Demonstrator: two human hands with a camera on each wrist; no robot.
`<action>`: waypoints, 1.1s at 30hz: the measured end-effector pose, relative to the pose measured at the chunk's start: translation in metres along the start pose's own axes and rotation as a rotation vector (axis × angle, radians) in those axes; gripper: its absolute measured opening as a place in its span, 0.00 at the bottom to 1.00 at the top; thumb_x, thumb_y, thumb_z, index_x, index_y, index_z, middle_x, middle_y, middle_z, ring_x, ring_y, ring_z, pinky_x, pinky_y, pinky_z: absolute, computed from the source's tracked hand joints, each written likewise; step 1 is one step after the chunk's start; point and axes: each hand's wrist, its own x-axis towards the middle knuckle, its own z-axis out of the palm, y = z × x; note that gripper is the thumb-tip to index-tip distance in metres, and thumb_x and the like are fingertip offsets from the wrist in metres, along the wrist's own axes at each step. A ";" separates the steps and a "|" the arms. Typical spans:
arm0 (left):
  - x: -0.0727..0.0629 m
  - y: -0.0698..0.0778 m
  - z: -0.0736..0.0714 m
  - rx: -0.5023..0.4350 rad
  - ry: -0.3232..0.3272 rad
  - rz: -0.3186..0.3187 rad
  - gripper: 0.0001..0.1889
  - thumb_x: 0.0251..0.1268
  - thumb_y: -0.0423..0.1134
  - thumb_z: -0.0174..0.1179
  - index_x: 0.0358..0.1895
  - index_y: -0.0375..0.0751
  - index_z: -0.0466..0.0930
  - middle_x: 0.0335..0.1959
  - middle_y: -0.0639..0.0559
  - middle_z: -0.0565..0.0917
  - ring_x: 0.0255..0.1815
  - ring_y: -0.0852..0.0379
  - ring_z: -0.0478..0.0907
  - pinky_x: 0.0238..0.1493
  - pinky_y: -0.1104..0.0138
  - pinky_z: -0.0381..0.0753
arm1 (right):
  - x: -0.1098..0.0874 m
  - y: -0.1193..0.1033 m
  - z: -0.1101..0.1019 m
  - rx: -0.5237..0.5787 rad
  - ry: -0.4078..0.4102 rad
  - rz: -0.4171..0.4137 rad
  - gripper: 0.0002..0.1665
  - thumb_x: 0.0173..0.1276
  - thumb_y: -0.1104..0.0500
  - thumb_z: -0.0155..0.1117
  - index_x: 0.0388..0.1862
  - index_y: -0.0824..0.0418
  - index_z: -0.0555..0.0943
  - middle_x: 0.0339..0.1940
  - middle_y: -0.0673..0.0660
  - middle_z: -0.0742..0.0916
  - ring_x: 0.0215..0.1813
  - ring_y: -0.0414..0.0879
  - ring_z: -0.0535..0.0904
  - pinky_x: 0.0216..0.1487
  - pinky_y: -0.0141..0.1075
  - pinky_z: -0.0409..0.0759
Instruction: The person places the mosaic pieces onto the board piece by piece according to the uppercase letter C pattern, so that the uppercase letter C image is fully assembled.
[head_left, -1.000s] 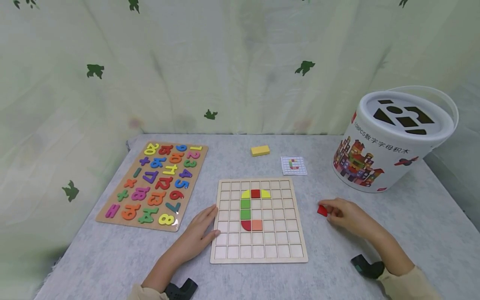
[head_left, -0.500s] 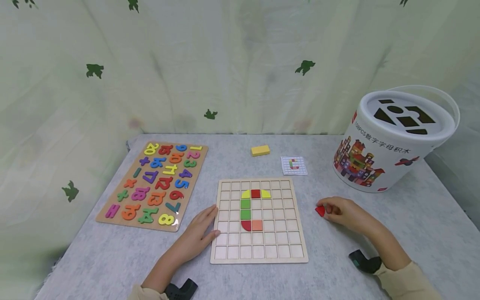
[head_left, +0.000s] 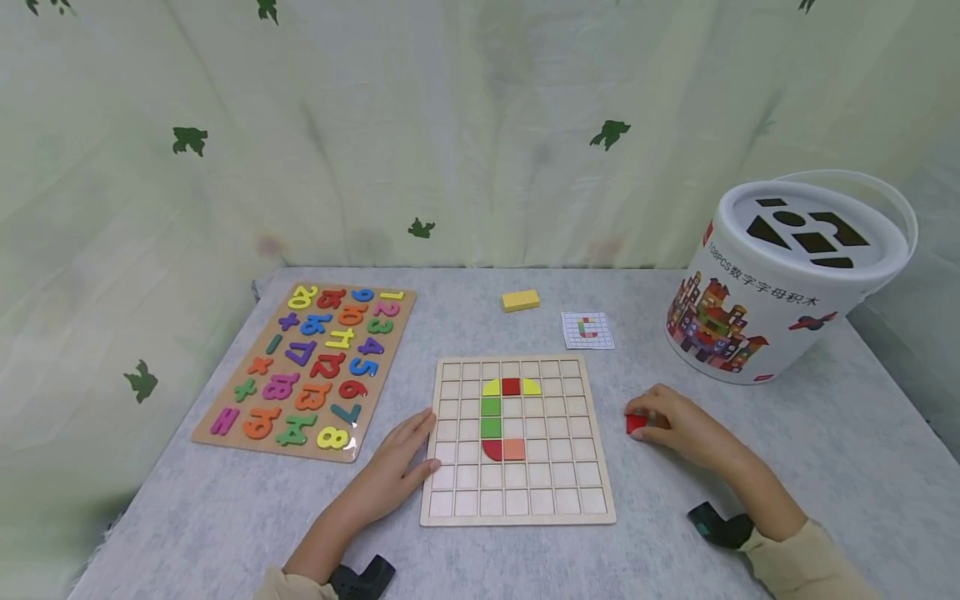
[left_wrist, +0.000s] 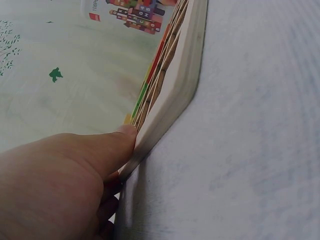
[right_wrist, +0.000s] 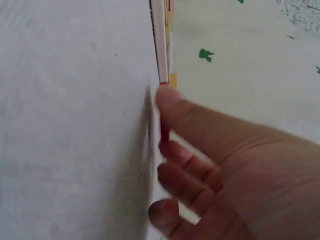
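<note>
In the head view my right hand (head_left: 678, 425) pinches a small red tile (head_left: 635, 424) between thumb and fingers, just right of the wooden grid board (head_left: 517, 518). Part of the tile is hidden by the fingers; the right wrist view shows the red tile (right_wrist: 164, 127) edge-on. My left hand (head_left: 393, 467) rests against the board's left edge, fingers extended. In the left wrist view its thumb (left_wrist: 112, 150) touches the board's rim (left_wrist: 172, 95). Yellow, red, green and orange tiles sit in the board's cells: a green tile (head_left: 491, 427), an orange tile (head_left: 513, 450), a red quarter-round tile (head_left: 492, 451).
A number puzzle board (head_left: 348, 454) lies at the left. Behind the grid board are a yellow block (head_left: 521, 301) and a small card (head_left: 588, 331) printed with a coloured grid pattern. A large white bucket (head_left: 780, 292) with shaped holes in its lid stands at the back right.
My right hand has shifted slightly left toward the board and turned the red tile in its fingers. The left hand and the board have stayed put.
</note>
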 end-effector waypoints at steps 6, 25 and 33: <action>0.000 0.000 0.000 0.001 -0.002 -0.003 0.34 0.64 0.45 0.54 0.69 0.40 0.51 0.70 0.49 0.51 0.69 0.50 0.45 0.63 0.52 0.52 | 0.002 -0.024 0.003 -0.014 0.032 -0.106 0.16 0.57 0.59 0.66 0.45 0.60 0.79 0.38 0.47 0.79 0.36 0.41 0.71 0.33 0.34 0.72; 0.001 -0.001 0.000 0.012 -0.014 -0.015 0.35 0.63 0.47 0.54 0.70 0.42 0.51 0.70 0.51 0.51 0.69 0.51 0.45 0.63 0.52 0.53 | 0.025 -0.084 0.059 0.070 -0.024 -0.197 0.14 0.57 0.57 0.66 0.43 0.58 0.80 0.36 0.46 0.77 0.34 0.40 0.70 0.33 0.29 0.73; 0.000 -0.001 0.001 0.012 -0.008 -0.014 0.35 0.63 0.46 0.54 0.70 0.41 0.50 0.70 0.50 0.51 0.69 0.51 0.45 0.63 0.52 0.53 | 0.029 -0.083 0.071 0.034 -0.015 -0.224 0.16 0.57 0.56 0.66 0.45 0.57 0.80 0.38 0.46 0.76 0.37 0.39 0.70 0.37 0.30 0.73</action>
